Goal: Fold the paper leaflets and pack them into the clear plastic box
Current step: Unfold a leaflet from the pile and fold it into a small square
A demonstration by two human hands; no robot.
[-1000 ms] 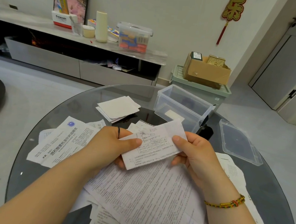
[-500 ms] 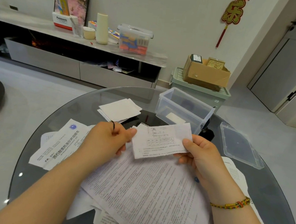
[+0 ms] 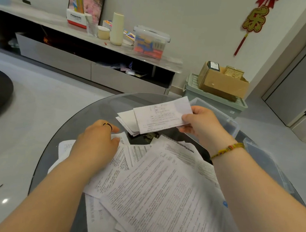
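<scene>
Now right hand (image 3: 201, 124) pinches folded leaflet (image 3: 162, 115) beside box (image 3: 232, 121); left hand (image 3: 97, 144) flat on pile (image 3: 160, 191), holding nothing. Risk: one-edge pinch lets fold spring open.

Right hand (image 3: 201, 125) raised, forearm reaching forward and up; thumb on top, fingers curled beneath in a pinch grip. Braided bracelet on the right wrist. Left hand (image 3: 97, 144) lower, palm down, fingers loosely spread and flat, a dark ring on one finger. Both forearms bare.
</scene>
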